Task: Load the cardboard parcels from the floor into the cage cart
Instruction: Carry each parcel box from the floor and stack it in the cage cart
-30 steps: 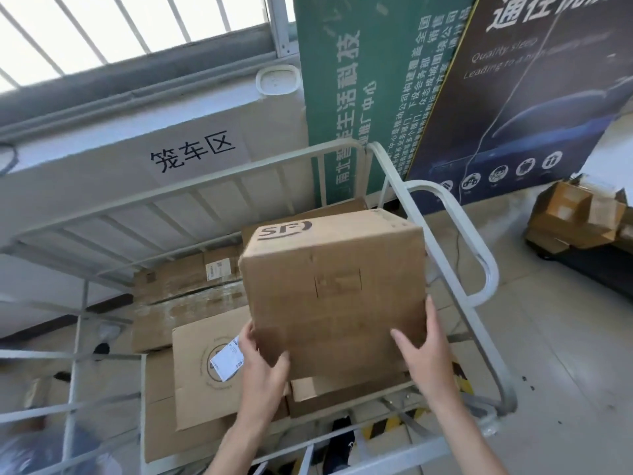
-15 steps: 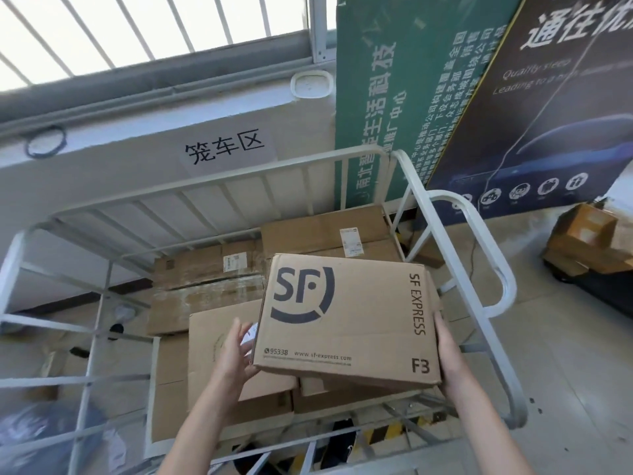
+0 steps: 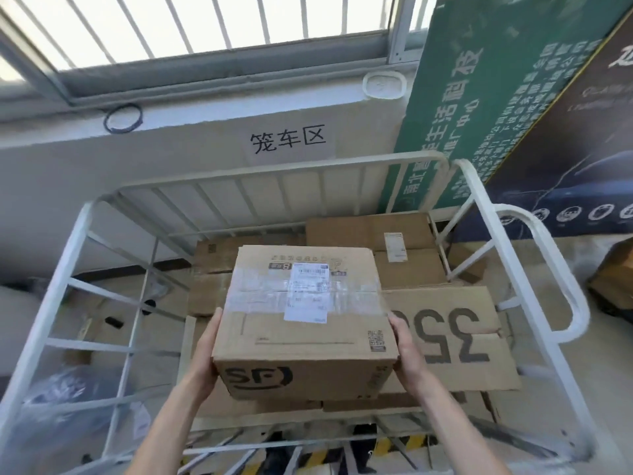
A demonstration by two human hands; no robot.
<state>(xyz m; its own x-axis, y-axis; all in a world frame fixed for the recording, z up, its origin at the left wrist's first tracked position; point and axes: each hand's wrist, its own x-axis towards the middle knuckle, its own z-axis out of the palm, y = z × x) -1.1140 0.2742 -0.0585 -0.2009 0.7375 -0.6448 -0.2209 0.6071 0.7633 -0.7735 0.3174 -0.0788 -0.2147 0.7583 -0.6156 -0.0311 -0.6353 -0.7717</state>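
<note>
I hold a brown SF cardboard parcel (image 3: 305, 323) with a taped top and a white shipping label, inside the white cage cart (image 3: 479, 186), over the boxes lying there. My left hand (image 3: 207, 351) presses its left side and my right hand (image 3: 406, 351) presses its right side. Beneath and to the right lies a flat box marked 35 (image 3: 452, 334). More brown boxes (image 3: 370, 231) are stacked at the back of the cart.
The cart's white rails enclose the left, back and right sides. A wall with a paper sign (image 3: 287, 142) and a green banner (image 3: 455, 108) stand behind. A plastic-wrapped bundle (image 3: 68, 406) sits left outside the cart. Another carton (image 3: 613, 275) is at far right.
The parcel has been tipped so its taped, labelled top now faces up, and lowered into the cart. Both hands moved to its sides. The view has shifted closer over the cart.
</note>
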